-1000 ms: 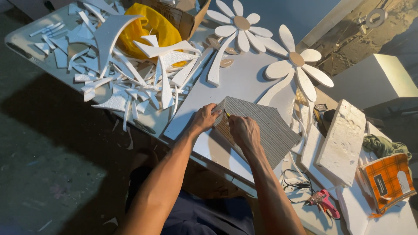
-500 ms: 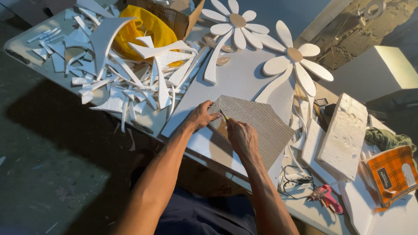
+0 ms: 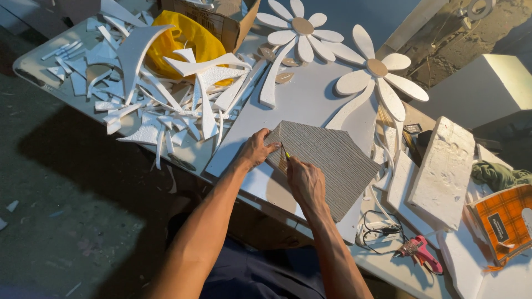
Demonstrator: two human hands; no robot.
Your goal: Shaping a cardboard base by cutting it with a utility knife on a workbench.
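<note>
Nearest me, my right hand [image 3: 305,182] closes around a small yellow-tipped cutter [image 3: 286,154], its tip on the near corner of a grey ribbed panel [image 3: 332,163]. My left hand [image 3: 256,149] lies flat with fingers spread on that corner, apparently steadying it. The panel rests on a white board [image 3: 299,102] at the table's near edge. Beyond lie white scraps [image 3: 166,105] and two foam daisies [image 3: 332,55].

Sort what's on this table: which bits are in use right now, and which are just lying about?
In use:
left hand steadying the grey ribbed panel
right hand holding a small yellow-tipped tool at its edge

Lying about:
white offcuts
foam daisies
pink glue gun
yellow bag
</note>
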